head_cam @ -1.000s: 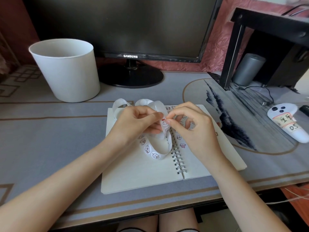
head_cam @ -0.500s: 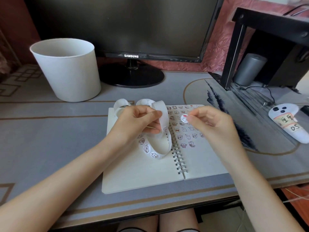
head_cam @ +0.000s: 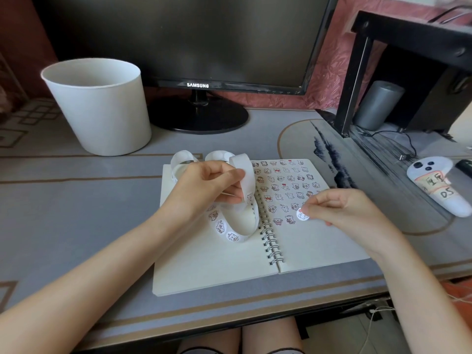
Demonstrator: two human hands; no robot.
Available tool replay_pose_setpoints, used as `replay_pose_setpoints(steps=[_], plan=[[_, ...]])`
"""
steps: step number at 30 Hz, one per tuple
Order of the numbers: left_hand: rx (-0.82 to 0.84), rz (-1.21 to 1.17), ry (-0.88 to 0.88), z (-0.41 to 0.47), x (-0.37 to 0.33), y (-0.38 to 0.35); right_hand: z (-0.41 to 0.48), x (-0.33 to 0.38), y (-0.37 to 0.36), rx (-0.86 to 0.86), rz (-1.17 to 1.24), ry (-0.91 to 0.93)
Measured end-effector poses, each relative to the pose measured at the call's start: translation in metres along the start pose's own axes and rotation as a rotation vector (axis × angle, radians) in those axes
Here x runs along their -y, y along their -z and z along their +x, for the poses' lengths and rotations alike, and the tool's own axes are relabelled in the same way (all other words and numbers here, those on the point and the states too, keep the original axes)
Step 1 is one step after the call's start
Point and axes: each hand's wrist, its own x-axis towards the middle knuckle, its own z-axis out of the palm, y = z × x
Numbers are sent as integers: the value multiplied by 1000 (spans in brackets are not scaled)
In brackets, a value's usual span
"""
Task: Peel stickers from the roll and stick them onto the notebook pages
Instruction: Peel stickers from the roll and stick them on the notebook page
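The person's knees (head_cam: pixel 255 341) show under the desk's front edge. Just beyond lies the open notebook (head_cam: pixel 217 272), its near halves blank on both sides of the wire spine.

A second ago both hands met at the strip, with the right fingertips picking at one sticker. Now the right hand (head_cam: pixel 350 213) has come away and down to the right page (head_cam: pixel 319 246). It pinches a round white sticker (head_cam: pixel 302 215) between thumb and forefinger at about 3 o'clock from the spine, at the right end of the lowest row already stuck there. Whether the sticker touches the paper yet I cannot tell. So the peel looks finished and the placing step is in hand; pressing it flat is probably what remains.

The left hand (head_cam: pixel 207 187) has hardly moved. Its fingers are curled round the sticker strip (head_cam: pixel 229 232), which loops down onto the left page and curls up behind the knuckles at 12 o'clock. Several stickers are left on the loop.

The notebook rests on a grey desk mat (head_cam: pixel 76 200) with brown border lines. Farther off, a white bin (head_cam: pixel 102 111) stands at 10 o'clock from the notebook, and a dark monitor (head_cam: pixel 178 34) on a round foot at 12. A white controller (head_cam: pixel 439 190) with a handwritten label lies at 2 o'clock. Behind it are a grey cylinder (head_cam: pixel 378 106) and a black stand (head_cam: pixel 357 72), against a pink wall (head_cam: pixel 332 60).
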Motion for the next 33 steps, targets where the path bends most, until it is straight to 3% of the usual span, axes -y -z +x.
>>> replay_pose_setpoints(steps=[33], plan=[[6, 20, -11, 4, 5, 2, 4, -14, -8, -83, -94, 113]])
